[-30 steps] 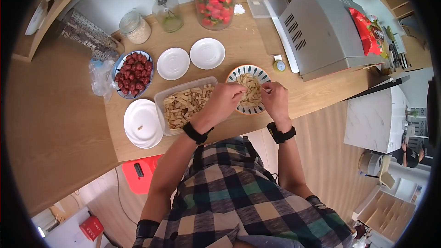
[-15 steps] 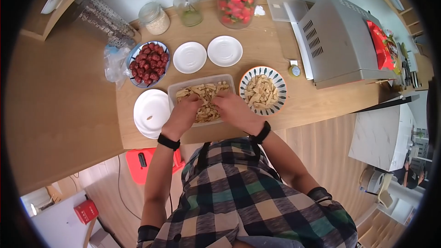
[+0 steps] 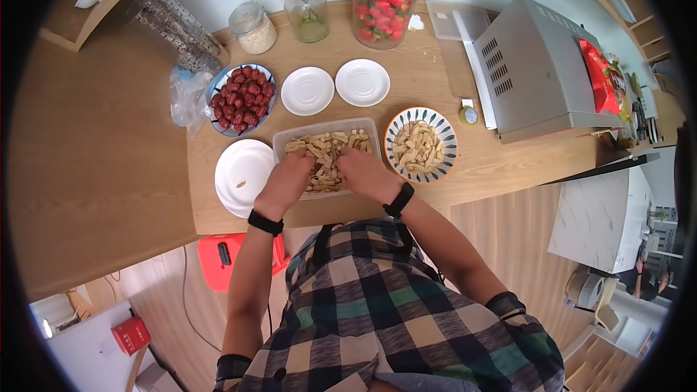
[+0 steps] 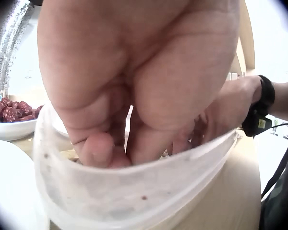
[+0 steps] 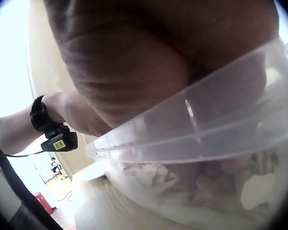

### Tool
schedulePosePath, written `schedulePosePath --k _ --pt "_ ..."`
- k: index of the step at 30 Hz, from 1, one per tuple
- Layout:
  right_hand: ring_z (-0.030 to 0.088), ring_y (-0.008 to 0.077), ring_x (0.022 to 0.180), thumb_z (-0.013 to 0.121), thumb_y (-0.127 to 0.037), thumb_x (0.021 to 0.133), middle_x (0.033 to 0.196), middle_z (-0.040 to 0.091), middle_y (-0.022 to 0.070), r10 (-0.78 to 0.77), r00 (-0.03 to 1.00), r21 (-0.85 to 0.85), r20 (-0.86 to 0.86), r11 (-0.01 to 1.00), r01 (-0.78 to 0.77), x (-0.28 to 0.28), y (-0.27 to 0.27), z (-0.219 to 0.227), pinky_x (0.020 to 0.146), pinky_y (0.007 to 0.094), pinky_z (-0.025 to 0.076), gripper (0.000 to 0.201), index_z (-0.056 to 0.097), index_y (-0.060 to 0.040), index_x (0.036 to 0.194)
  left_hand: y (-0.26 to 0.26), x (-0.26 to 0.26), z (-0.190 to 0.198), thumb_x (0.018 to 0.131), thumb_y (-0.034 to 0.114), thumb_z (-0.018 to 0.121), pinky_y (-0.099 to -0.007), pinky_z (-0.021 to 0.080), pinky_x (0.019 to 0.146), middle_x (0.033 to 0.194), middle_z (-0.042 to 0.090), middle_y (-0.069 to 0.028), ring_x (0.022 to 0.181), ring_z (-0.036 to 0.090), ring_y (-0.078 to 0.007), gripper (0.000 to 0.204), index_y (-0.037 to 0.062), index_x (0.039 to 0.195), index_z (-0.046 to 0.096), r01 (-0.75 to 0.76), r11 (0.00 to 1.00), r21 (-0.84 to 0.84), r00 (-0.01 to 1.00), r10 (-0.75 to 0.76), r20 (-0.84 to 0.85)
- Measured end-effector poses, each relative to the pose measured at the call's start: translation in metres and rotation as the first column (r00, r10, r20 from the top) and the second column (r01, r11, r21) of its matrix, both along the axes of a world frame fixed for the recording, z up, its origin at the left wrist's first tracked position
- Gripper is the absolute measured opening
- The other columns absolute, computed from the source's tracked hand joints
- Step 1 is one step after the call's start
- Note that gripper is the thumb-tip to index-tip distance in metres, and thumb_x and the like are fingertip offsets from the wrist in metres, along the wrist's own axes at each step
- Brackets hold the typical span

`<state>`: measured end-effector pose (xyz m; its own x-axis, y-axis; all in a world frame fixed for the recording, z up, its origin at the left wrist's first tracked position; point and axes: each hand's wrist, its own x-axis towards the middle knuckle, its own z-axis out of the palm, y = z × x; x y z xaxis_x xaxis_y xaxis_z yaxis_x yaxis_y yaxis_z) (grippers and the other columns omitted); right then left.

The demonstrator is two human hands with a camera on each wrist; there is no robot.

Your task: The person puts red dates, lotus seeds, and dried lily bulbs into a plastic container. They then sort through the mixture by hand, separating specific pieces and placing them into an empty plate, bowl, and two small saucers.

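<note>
A clear plastic container (image 3: 289, 136) holds pale dried strips (image 3: 319, 147). Both hands reach into it from the front. My left hand (image 3: 289, 180) is on the left side, fingertips down among the strips; the left wrist view shows its fingers (image 4: 100, 148) curled behind the container wall (image 4: 134, 196). My right hand (image 3: 369, 174) dips in beside it, its fingertips blurred behind the translucent wall (image 5: 201, 129) in the right wrist view. Whether either hand grips any strips is hidden. Just right of the container stands a patterned bowl (image 3: 451, 147) with more strips (image 3: 419, 147).
White plates (image 3: 243, 174) stand left of the container, and two small white dishes (image 3: 307, 91) behind it. Further back are a plate of red dates (image 3: 243, 98), a glass jar (image 3: 253, 27), a vase (image 3: 308, 18) and a strawberry container (image 3: 385, 7). A grey appliance (image 3: 534, 65) is at right.
Both hands have left the bowl and moved left into the container since the earliest frame. Over the last half second they have stayed there. The head view has shifted too.
</note>
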<state>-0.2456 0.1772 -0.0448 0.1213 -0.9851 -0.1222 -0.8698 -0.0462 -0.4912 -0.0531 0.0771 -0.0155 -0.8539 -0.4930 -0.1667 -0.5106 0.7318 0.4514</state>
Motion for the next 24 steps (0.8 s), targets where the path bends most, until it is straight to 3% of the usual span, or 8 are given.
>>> schedulePosePath --k 2,5,6,8,11,19,22,24 --pt "0.068 0.0355 0.097 0.066 -0.005 0.081 0.1 0.064 0.0162 -0.007 1.0 0.004 0.012 1.0 0.006 0.0 0.0 -0.001 0.082 0.0454 0.058 0.011 0.071 -0.0032 0.091 -0.005 0.005 0.001 0.083 -0.001 0.064 -0.0475 0.054 0.082 0.101 0.064 -0.022 0.094 0.065 -0.0423 0.012 -0.0041 0.095 0.067 -0.129 0.992 0.006 0.983 0.129 -0.13" --pt "0.067 0.0371 0.096 0.064 -0.003 0.08 0.098 0.065 0.0177 -0.021 0.999 -0.015 0.043 1.0 0.022 -0.001 0.001 -0.002 0.081 0.0468 0.057 0.011 0.07 -0.0013 0.089 -0.008 0.009 0.012 0.085 0.001 0.067 -0.0455 0.054 0.079 0.097 0.066 -0.0211 0.09 0.067 -0.0405 0.011 -0.004 0.096 0.069 -0.182 0.982 0.048 0.955 0.189 -0.228" --pt "0.067 0.0383 0.094 0.063 -0.001 0.078 0.097 0.065 0.0188 -0.031 0.997 -0.036 0.066 0.999 0.034 0.0 0.001 -0.003 0.081 0.0481 0.056 0.011 0.069 0.0006 0.087 -0.008 0.009 0.015 0.085 0.001 0.067 -0.0455 0.054 0.079 0.097 0.066 -0.0211 0.09 0.067 -0.0405 0.011 -0.004 0.096 0.069 -0.182 0.982 0.048 0.955 0.189 -0.228" --pt "0.067 0.0384 0.094 0.062 0.0 0.078 0.096 0.066 0.0189 -0.036 0.996 -0.048 0.077 0.998 0.04 0.0 0.0 -0.005 0.081 0.0484 0.055 0.011 0.069 0.0005 0.087 -0.008 0.008 0.02 0.085 0.001 0.071 -0.0431 0.054 0.074 0.091 0.068 -0.0197 0.084 0.068 -0.0377 0.01 -0.0031 0.093 0.071 -0.27 0.936 0.225 0.912 0.324 -0.252" --pt "0.066 0.0386 0.095 0.062 0.0 0.078 0.094 0.067 0.0189 -0.044 0.994 -0.058 0.098 0.997 0.05 -0.001 0.0 -0.003 0.082 0.0489 0.055 0.011 0.069 0.0002 0.087 -0.006 0.009 0.012 0.083 0.001 0.072 -0.0415 0.054 0.071 0.086 0.068 -0.0188 0.08 0.068 -0.0355 0.008 -0.0033 0.09 0.071 -0.299 0.919 0.256 0.887 0.367 -0.28" --pt "0.067 0.0405 0.09 0.059 -0.002 0.081 0.087 0.069 0.0208 -0.024 0.992 -0.069 0.127 0.997 0.033 -0.002 -0.003 0.004 0.079 0.0509 0.054 0.015 0.069 -0.0007 0.092 -0.006 0.007 0.007 0.083 0.005 0.075 -0.0394 0.052 0.067 0.084 0.068 -0.0169 0.074 0.066 -0.0314 0.012 -0.002 0.091 0.072 -0.256 0.943 0.214 0.904 0.312 -0.291" --pt "0.067 0.0426 0.083 0.058 -0.003 0.085 0.084 0.069 0.0225 -0.056 0.981 -0.092 0.188 0.993 0.074 -0.001 -0.006 -0.001 0.074 0.052 0.054 0.018 0.067 -0.0002 0.099 -0.005 0.004 0.006 0.083 0.005 0.075 -0.0401 0.052 0.068 0.085 0.068 -0.0168 0.076 0.066 -0.032 0.013 -0.0016 0.093 0.073 -0.214 0.956 0.203 0.921 0.266 -0.283" --pt "0.067 0.0401 0.075 0.059 -0.003 0.088 0.08 0.068 0.0215 -0.076 0.952 -0.128 0.296 0.985 0.118 0.0 -0.007 -0.004 0.068 0.0475 0.054 0.019 0.066 0.0002 0.105 -0.004 0.002 0.003 0.084 0.006 0.075 -0.0406 0.052 0.069 0.085 0.068 -0.0164 0.077 0.066 -0.0323 0.013 -0.0013 0.095 0.073 -0.185 0.963 0.198 0.917 0.241 -0.319"
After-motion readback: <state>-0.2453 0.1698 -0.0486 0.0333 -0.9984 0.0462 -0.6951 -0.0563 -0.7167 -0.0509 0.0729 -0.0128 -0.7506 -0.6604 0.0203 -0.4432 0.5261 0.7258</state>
